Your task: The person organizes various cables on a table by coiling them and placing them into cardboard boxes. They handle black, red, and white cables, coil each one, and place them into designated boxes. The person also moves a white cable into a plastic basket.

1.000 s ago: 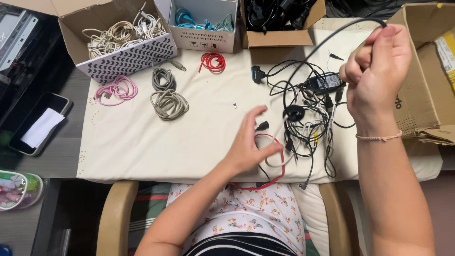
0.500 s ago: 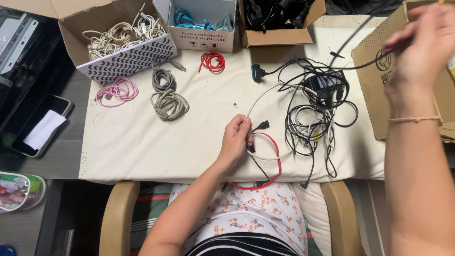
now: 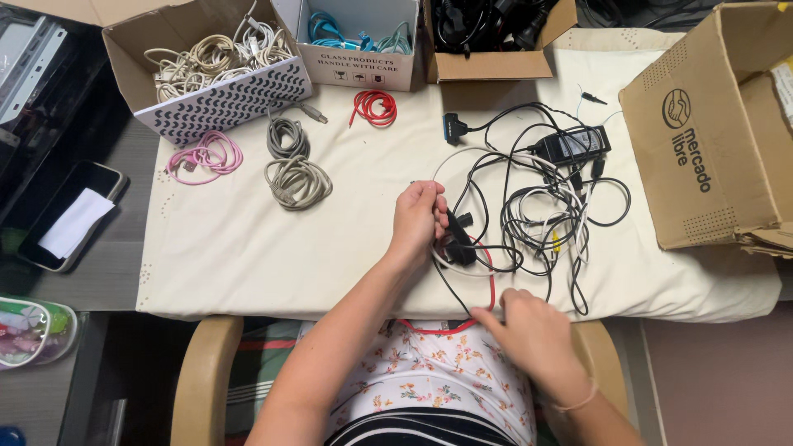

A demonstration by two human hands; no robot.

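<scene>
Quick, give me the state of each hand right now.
Left hand: closed, fingers gripping the black cable of the tangle.
Right hand: at the table edge, fingers on the red cable; whether it grips cannot be told.

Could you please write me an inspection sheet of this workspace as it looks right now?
Surface: table under a cream cloth, wrinkled.
Job's things: left hand grips a black cable with a plug; right hand is at the red cable by the table's near edge.
Clutter: tangle of black and white cables with a black power adapter.
Grippers: both hands closed on or at cables.
Cables: coiled pink, grey and small red ones lie apart.
Surroundings: open boxes of cables along the far edge; large cardboard box at right; phone at left.
</scene>
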